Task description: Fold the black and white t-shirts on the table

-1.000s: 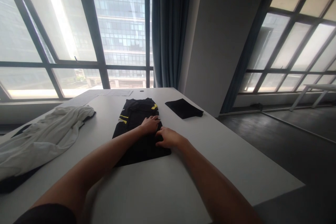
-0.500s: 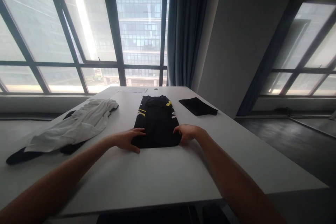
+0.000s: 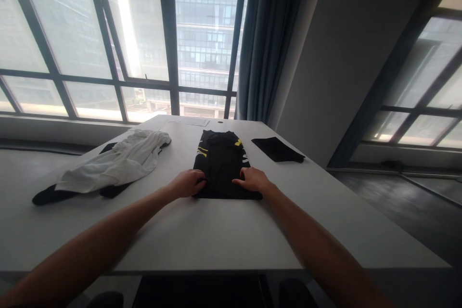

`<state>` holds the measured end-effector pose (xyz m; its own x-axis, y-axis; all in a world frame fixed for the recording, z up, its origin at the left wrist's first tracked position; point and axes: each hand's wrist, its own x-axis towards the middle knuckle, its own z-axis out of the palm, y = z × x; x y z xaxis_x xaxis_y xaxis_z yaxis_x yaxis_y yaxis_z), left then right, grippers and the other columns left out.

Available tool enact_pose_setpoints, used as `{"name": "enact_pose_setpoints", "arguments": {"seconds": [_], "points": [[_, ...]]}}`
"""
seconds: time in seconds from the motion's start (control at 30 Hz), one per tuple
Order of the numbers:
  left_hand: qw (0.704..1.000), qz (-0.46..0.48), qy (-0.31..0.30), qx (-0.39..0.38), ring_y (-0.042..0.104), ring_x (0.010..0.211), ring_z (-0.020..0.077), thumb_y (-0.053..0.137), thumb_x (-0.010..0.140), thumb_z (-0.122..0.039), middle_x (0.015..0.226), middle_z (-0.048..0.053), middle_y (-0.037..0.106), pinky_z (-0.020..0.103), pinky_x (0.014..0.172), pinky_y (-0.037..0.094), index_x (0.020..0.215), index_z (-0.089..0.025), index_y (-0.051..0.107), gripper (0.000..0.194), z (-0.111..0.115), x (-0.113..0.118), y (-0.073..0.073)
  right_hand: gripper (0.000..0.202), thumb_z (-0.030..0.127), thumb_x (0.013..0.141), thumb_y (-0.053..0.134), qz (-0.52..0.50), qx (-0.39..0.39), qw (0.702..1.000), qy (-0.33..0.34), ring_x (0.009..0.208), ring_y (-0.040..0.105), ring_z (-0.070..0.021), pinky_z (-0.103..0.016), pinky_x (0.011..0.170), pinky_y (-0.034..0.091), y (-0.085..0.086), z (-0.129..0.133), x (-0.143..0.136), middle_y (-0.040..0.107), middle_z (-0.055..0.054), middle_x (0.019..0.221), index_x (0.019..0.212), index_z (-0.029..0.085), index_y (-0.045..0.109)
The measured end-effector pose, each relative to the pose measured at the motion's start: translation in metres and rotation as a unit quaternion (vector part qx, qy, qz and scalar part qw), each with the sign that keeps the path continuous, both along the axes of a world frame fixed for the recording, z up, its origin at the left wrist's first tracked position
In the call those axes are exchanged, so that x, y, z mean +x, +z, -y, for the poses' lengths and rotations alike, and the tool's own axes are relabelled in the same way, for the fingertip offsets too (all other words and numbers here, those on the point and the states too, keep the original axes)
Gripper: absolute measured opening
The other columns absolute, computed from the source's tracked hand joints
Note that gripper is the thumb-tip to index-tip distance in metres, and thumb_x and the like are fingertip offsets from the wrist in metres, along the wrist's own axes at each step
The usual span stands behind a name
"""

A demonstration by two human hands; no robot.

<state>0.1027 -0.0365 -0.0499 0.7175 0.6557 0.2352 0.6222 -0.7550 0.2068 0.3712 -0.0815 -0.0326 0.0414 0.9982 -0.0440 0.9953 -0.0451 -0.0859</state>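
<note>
The left hand (image 3: 186,183) and right hand (image 3: 254,180) touch opposite sides of a yellow-marked black garment (image 3: 221,161) lying on a white surface (image 3: 216,236), between a rumpled white garment (image 3: 117,159) and a folded black cloth (image 3: 277,148) farther right.

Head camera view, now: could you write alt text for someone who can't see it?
A person's left hand and right hand touch opposite sides of a black garment with yellow markings on a white table. A rumpled white garment lies left of it, a flat black cloth right, with windows and a curtain behind.
</note>
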Motion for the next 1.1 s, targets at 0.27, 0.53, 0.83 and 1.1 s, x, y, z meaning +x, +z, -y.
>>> {"name": "enact_pose_setpoints", "arguments": {"seconds": [0.27,0.53,0.83,1.1], "points": [[0.999,0.021,0.009,-0.036,0.064,0.082,0.0196,0.052,0.084,-0.032,0.089,0.002,0.071,0.027,0.074,0.046,0.088,-0.027,0.071,0.020,0.000,-0.002,0.001,0.028,0.030,0.095,0.043,0.008,0.070,0.996,-0.057,0.097,0.065,-0.0235,-0.029,0.076,0.044,0.001,-0.004,-0.013,0.069,-0.012,0.107,0.108,0.016,0.063],[0.998,0.034,-0.035,-0.027,0.064,0.080,0.0188,0.049,0.089,-0.033,0.096,0.005,0.069,0.027,0.070,0.046,0.095,-0.023,0.068,0.022,0.003,-0.003,0.000,0.026,0.034,0.094,0.048,0.007,0.053,0.998,0.016,0.094,0.064,-0.0218,-0.028,0.075,0.042,-0.004,-0.005,-0.020,0.070,-0.009,0.103,0.105,0.018,0.065],[0.974,-0.042,-0.141,-0.171,0.051,0.126,0.0255,0.080,0.070,-0.041,0.142,0.006,0.051,0.031,0.102,0.041,0.132,-0.030,0.057,0.067,-0.028,-0.041,0.009,0.050,0.001,0.075,0.056,-0.110,-0.070,0.988,0.081,0.104,0.061,-0.0169,-0.020,0.082,0.046,0.016,0.006,0.028,0.064,-0.005,0.122,0.119,0.021,0.068],[0.981,-0.036,-0.112,-0.155,0.049,0.130,0.0265,0.069,0.079,-0.037,0.148,0.005,0.048,0.039,0.108,0.039,0.126,-0.028,0.062,0.049,-0.048,-0.051,-0.005,0.063,0.009,0.059,0.073,-0.129,-0.125,0.977,0.112,0.112,0.057,-0.0237,-0.030,0.096,0.045,0.008,0.000,0.059,0.051,-0.003,0.137,0.119,0.028,0.068]]}}
